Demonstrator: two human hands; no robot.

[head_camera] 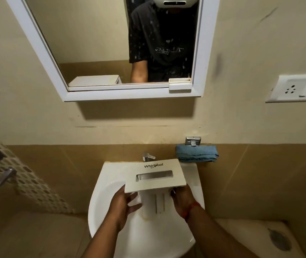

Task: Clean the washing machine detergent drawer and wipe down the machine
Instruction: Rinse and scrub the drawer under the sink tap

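Detergent drawer (155,175) held over white sink (100,207), front panel tilted up. Left hand (123,203) gripped left side, right hand (182,201) gripped right. Blue cloth (196,153) on ledge beside tap (147,156).

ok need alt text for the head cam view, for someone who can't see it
Two hands, left hand and right hand, hold a white Whirlpool detergent drawer over a white washbasin, front panel tilted up below the tap. A folded blue cloth sits to the right, and a white-framed mirror hangs above.
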